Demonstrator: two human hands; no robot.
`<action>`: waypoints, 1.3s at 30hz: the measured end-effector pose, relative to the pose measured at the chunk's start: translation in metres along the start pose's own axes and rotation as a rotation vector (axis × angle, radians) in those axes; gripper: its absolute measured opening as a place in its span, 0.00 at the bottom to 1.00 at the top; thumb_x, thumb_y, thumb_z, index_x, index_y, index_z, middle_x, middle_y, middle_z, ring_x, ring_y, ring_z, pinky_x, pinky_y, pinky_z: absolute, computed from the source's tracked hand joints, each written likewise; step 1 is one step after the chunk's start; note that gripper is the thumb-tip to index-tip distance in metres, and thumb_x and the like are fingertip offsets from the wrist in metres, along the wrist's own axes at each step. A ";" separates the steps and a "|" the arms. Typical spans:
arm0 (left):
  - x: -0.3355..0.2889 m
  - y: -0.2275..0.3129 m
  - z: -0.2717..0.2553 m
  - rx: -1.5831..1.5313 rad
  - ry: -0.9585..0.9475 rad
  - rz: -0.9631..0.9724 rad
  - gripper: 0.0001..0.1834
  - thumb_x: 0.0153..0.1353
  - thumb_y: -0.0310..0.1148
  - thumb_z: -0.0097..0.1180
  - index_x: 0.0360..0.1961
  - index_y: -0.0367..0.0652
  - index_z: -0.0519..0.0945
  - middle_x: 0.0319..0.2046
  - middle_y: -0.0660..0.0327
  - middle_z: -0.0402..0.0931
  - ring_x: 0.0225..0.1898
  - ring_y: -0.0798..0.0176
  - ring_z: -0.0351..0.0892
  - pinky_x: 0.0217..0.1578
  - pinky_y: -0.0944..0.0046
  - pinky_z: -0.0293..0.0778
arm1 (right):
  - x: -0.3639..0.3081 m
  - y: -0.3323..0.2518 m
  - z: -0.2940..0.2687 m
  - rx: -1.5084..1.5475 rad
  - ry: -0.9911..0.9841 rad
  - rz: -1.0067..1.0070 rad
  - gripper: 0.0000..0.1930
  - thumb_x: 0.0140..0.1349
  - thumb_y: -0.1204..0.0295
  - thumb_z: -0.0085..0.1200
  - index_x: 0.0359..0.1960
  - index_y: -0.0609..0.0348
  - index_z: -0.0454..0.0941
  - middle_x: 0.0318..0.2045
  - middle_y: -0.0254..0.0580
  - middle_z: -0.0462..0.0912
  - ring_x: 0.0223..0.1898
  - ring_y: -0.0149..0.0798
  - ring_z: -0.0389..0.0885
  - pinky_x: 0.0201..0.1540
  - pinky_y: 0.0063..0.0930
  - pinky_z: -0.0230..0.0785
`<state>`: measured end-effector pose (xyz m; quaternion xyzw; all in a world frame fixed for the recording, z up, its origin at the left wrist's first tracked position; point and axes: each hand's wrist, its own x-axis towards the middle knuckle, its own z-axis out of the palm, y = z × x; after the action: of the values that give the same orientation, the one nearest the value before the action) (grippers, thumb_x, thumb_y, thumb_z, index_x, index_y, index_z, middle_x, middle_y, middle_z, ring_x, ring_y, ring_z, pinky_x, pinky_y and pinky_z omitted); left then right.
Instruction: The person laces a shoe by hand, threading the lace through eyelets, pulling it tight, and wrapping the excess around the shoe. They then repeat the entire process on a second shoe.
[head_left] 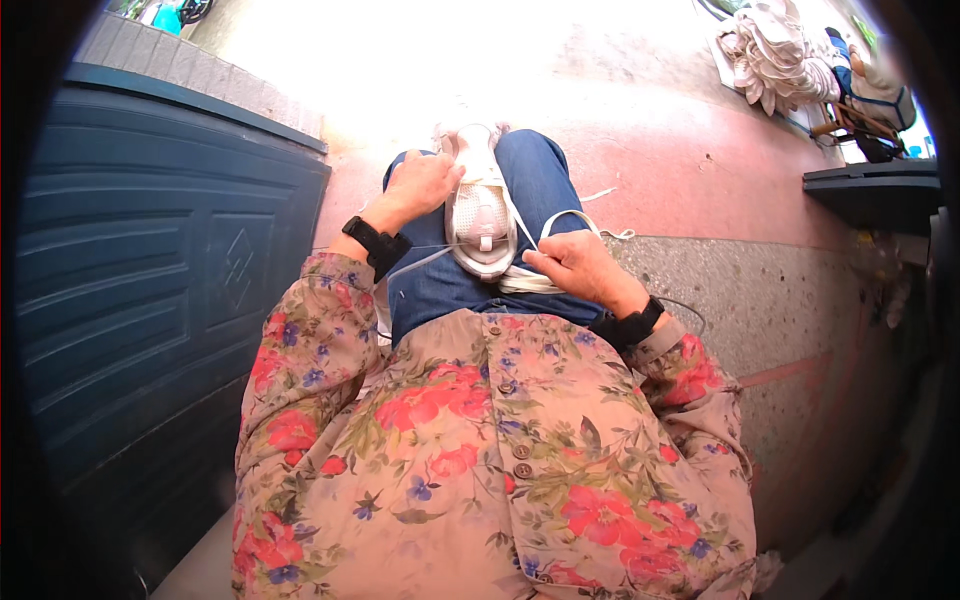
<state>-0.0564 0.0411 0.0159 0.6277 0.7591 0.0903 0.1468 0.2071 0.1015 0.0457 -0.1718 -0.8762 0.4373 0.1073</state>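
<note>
A pale sneaker (pixel 482 222) rests on my lap between my knees, its rounded near end toward my body. At its left side, my left hand (pixel 422 186) is closed, with curled fingertips against the upper; what lies under them is partly hidden. To the right of the sneaker, my right hand (pixel 585 268) pinches a white shoelace (pixel 519 217). That lace runs fairly straight from the shoe to my fingers. Beyond them a loose loop of lace (pixel 572 213) curves over my right knee. More pale strips lie beneath the shoe's near end.
A dark blue panelled door (pixel 170 260) stands close on my left. Far right, a bundle of whitish pieces (pixel 775 55) is piled beside a dark ledge (pixel 870 190). The floor is pinkish (pixel 690 180), with a speckled grey section (pixel 720 290) nearer me. A thin dark cord lies by my right wrist.
</note>
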 end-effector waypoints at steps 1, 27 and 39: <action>0.001 0.001 -0.002 -0.004 0.002 0.006 0.17 0.57 0.40 0.43 0.22 0.37 0.74 0.23 0.46 0.73 0.30 0.45 0.72 0.39 0.51 0.64 | -0.002 0.003 -0.002 -0.006 0.002 0.004 0.18 0.56 0.63 0.49 0.15 0.62 0.67 0.13 0.51 0.69 0.18 0.49 0.71 0.21 0.36 0.59; -0.049 -0.006 -0.028 -1.104 -0.194 -0.401 0.11 0.59 0.39 0.47 0.23 0.46 0.73 0.19 0.67 0.71 0.22 0.72 0.63 0.27 0.73 0.59 | 0.051 -0.008 0.045 0.003 0.088 0.121 0.08 0.53 0.68 0.49 0.32 0.54 0.77 0.24 0.51 0.78 0.29 0.50 0.77 0.31 0.38 0.69; -0.045 -0.018 -0.043 -1.388 -0.134 -0.576 0.10 0.58 0.35 0.50 0.27 0.40 0.77 0.19 0.68 0.70 0.21 0.76 0.64 0.21 0.78 0.58 | 0.099 -0.006 0.073 -0.307 0.150 0.053 0.03 0.49 0.76 0.46 0.24 0.63 0.71 0.21 0.54 0.76 0.26 0.52 0.77 0.27 0.41 0.70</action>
<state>-0.0797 -0.0047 0.0553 0.1720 0.6516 0.4675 0.5721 0.0902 0.0839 0.0110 -0.2412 -0.9175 0.2868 0.1334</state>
